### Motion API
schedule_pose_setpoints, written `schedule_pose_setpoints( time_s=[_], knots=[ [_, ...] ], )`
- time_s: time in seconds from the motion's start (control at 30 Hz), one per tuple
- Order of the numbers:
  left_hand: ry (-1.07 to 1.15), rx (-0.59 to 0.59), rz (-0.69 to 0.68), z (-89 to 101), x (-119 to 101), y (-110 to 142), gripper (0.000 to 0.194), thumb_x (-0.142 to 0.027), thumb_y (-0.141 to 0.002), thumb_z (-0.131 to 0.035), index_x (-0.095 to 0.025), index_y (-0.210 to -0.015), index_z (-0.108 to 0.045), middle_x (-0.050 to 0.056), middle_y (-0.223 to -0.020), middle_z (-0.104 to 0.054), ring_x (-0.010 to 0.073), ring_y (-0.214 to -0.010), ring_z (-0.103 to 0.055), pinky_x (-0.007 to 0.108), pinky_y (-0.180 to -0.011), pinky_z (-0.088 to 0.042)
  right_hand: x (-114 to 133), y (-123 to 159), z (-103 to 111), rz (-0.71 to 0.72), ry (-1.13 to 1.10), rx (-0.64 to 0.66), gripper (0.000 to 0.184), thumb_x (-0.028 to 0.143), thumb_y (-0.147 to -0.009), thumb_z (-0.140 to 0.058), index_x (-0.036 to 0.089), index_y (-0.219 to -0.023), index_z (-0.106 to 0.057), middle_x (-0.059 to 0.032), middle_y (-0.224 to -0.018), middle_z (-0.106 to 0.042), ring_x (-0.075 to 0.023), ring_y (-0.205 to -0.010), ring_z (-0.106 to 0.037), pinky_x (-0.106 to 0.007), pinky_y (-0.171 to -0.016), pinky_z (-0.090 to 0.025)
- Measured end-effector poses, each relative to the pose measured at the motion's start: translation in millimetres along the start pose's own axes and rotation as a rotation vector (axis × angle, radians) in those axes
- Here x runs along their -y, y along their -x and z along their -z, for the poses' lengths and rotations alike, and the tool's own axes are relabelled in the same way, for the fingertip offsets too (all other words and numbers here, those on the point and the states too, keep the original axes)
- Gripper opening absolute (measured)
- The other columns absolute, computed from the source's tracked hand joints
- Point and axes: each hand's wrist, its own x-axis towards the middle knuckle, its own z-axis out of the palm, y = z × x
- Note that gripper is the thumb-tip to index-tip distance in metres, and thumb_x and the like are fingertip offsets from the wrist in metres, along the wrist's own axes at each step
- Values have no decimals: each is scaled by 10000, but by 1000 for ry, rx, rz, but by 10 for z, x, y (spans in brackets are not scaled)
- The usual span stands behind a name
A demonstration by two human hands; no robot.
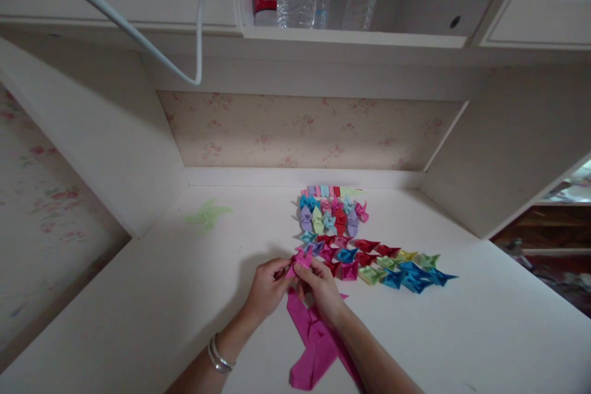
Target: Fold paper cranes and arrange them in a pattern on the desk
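1. Left forearm (239, 327) and right forearm (375, 345) enter nearest the camera and converge forward over a white table (184, 301).
2. Left hand (268, 288) and right hand (321, 290): fingers drawn together, both pinching one small bright-pink folded-paper piece (302, 258).
3. Position of the small piece: between the fingertips, at the forward end of both hands; neither is clearly nearer.
4. Long axis: appears to slant from lower left to upper right (fingers cover part of it, so exact direction cannot be told).
5. Large magenta folded-paper piece (316, 354): on the table, on the camera side of the hands, nearer the right forearm.
6. Rows of multicoloured folded-paper pieces (347, 255): beyond and to the right, nearer the right hand.
7. Pale-green folded-paper piece (206, 215): well apart, forward and left.
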Motion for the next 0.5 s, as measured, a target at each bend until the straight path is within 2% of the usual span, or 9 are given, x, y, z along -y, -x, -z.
schedule_pose_setpoints(
  time_s=[0.2, 0.5],
  knots=[
    [74, 12, 18, -9, -23, -6, 155, -222, -788, -562, -140, -700, -660, 5, -636, -575, 117, -578, -469, 201, -536, -343, -32, -7, 19, -18, -6, -19, 303, 464, -796, -645, 170, -741, -595, 21, -586, -601, -76, -353, -471, -203, -379, -298],
    [9, 15, 0, -7, -16, 4, 137, -149, -757, -554, -144, -662, -652, -16, -584, -521, 102, -536, -423, 205, -507, -299, -22, -17, 21, -9, 33, -67, 353, 464, -797, -643, 163, -624, -578, 37, -471, -531, -75, -338, -426, -210, -367, -251]
  ],
)
